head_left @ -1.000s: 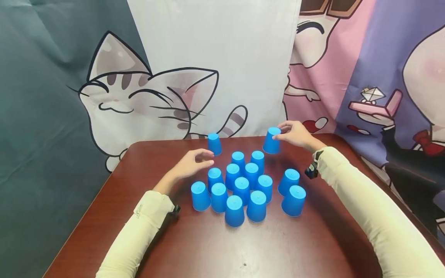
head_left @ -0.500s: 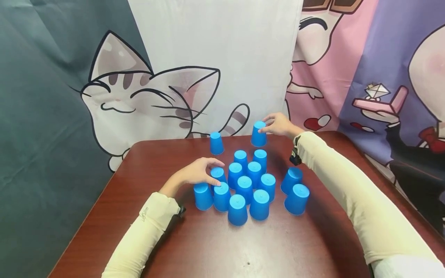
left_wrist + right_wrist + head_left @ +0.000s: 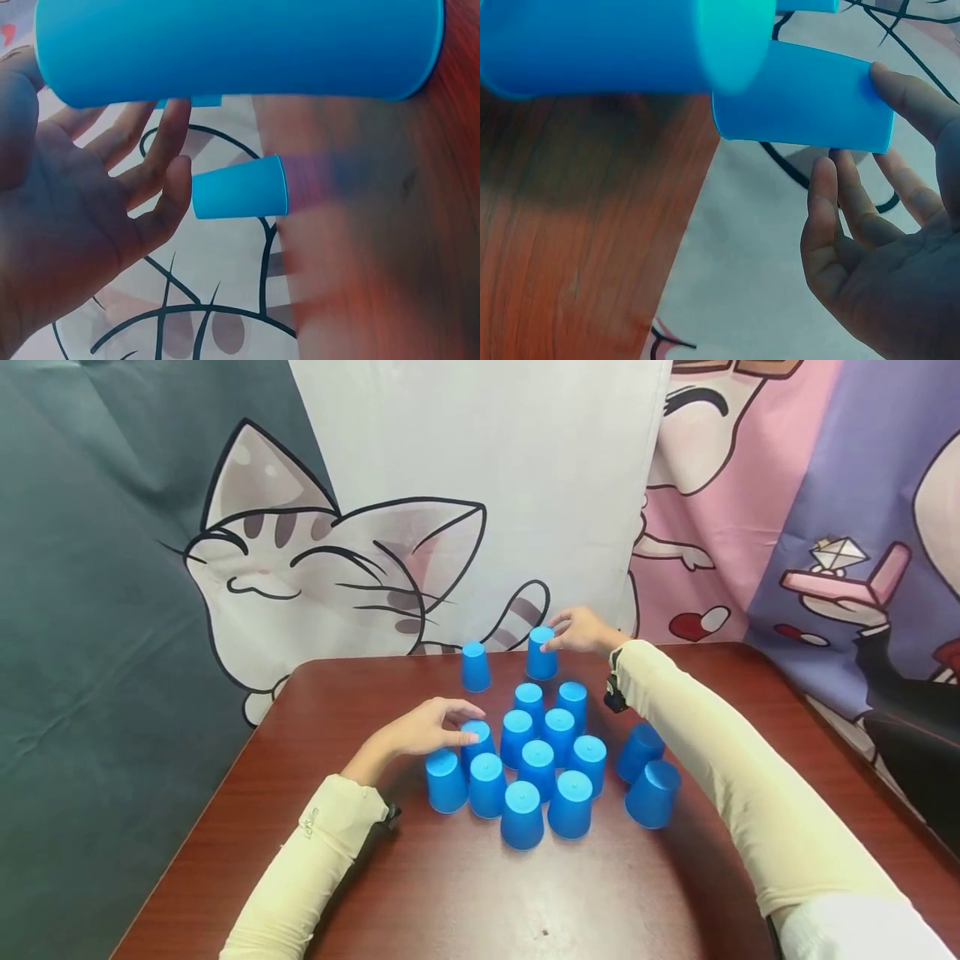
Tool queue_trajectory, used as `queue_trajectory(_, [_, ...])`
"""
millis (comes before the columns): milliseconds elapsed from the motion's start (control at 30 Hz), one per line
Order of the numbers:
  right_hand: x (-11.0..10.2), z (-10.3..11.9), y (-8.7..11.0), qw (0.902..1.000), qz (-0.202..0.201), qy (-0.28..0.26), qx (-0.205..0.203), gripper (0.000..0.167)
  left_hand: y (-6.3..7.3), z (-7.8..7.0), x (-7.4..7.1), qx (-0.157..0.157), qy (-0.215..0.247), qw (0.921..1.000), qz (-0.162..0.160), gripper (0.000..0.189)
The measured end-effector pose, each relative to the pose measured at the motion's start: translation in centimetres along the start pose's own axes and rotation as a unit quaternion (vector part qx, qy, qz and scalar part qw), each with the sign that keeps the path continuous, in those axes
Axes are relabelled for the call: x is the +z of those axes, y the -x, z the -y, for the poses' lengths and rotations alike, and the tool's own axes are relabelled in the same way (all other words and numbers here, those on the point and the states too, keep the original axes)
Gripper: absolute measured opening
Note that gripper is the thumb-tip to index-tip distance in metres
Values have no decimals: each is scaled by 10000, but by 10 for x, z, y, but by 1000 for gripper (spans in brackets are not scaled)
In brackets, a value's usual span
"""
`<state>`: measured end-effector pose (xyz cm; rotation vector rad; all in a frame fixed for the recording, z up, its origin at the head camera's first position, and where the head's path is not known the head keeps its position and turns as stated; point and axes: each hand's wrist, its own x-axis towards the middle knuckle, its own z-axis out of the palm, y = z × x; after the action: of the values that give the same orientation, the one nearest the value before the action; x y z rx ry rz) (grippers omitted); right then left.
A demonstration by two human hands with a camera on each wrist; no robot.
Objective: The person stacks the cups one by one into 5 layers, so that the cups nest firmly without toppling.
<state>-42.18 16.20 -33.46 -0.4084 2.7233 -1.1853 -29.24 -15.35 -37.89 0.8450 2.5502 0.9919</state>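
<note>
In the head view, my right hand holds an upside-down blue plastic cup near the far table edge. The right wrist view shows the thumb on one side of this cup and fingers on the other. Whether its rim touches the table, I cannot tell. My left hand is beside another upside-down blue cup at the group's left side, thumb near its top. Loosely curved fingers show in the left wrist view, partly hidden by a large near cup.
Several more upside-down blue cups stand close together on the brown table. One cup stands alone at the back. Two are at the right, near my right sleeve. A cartoon-printed cloth hangs behind the table.
My right hand has carried its cup leftward along the far side, toward the lone back cup. My left hand has come down and nearer, to the cup at the group's left.
</note>
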Motion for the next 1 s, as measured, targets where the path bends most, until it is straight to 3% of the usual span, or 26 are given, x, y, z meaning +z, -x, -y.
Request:
queue_trajectory(100, [7, 4, -5, 9999, -4, 84, -64, 51, 0, 1, -4, 52, -132, 9998, 158, 51])
queue_trajectory(300, [22, 14, -13, 9989, 99, 456, -104, 53, 1, -3, -6, 96, -270, 9980, 562, 67])
queue_trajectory(433, [31, 19, -16, 9988, 130, 475, -54, 54, 0, -7, -3, 110, -456, 9982, 365, 67])
queue_trajectory(633, [43, 16, -24, 9978, 204, 631, -38, 54, -2, -10, 2, -110, -1041, 9945, 91, 59])
queue_trajectory(1000, [54, 16, -33, 9984, 199, 500, -185, 54, -7, -18, 3, -362, -1453, 9887, -3, 56])
